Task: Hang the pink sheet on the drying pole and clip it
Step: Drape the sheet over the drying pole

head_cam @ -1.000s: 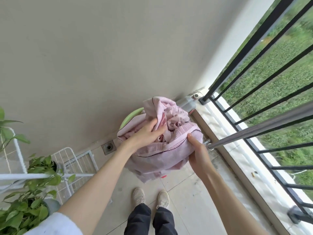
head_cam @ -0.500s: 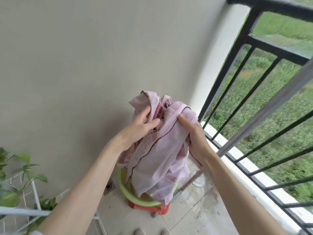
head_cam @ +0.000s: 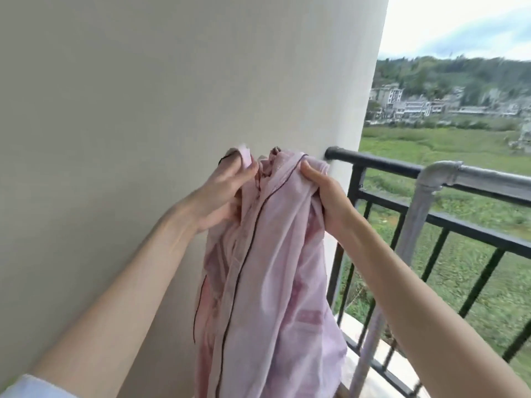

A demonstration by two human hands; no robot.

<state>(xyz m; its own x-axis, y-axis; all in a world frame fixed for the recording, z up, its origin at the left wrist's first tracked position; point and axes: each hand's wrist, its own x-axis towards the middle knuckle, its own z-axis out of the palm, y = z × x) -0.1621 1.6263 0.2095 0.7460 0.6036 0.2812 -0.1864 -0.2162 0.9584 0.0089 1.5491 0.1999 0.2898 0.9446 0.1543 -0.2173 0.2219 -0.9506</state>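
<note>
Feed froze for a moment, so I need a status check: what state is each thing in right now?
Pink sheet: bunched, held up at its top, hanging down, not on the pole.
Left hand: grips the sheet's top edge.
Right hand: grips the sheet's top edge.
Drying pole: bare, nothing hung on it.
Railing: bare.

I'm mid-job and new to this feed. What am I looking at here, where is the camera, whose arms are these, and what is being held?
There is no machine: the one view comes from a camera worn on a person's head, looking forward and down at their bare arms. The left hand and the right hand each grip the bunched top of a pale pink sheet with dark piping, which hangs down between them. To the right stands a grey metal drying pole with an elbow joint, in front of a black balcony railing. The sheet is not on the pole yet. No clips show.
</note>
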